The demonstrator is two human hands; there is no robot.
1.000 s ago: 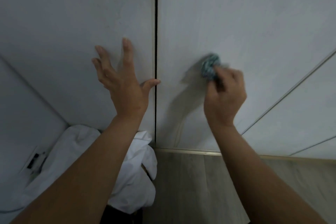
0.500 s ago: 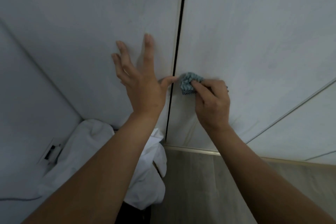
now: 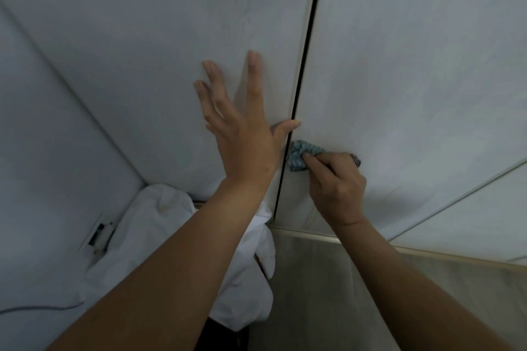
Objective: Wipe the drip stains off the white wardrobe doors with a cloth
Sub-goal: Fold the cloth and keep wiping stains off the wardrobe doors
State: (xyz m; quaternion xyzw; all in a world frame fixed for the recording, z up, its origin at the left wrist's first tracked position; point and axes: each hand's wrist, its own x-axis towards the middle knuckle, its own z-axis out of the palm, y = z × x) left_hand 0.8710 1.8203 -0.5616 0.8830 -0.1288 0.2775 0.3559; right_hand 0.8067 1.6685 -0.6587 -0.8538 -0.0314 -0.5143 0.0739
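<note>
Two white wardrobe doors fill the view, the left door (image 3: 171, 37) and the right door (image 3: 413, 65), split by a dark vertical gap. My left hand (image 3: 242, 128) lies flat with spread fingers on the left door, its thumb tip reaching the gap. My right hand (image 3: 333, 179) grips a bunched blue-green cloth (image 3: 301, 155) and presses it on the right door low down, just right of the gap. Faint drip streaks (image 3: 308, 218) show near the door's bottom edge.
A white bundle of fabric (image 3: 159, 236) lies on the floor at the left door's foot. A wall socket (image 3: 98, 234) and a thin cable (image 3: 42, 308) sit on the left wall. A gold trim strip (image 3: 427, 251) runs along the wood-look floor (image 3: 328, 293).
My right hand has carried the cloth leftward and down across the right door to the gap. The view has shifted, so the gap now appears further right. My left hand stays flat on the left door.
</note>
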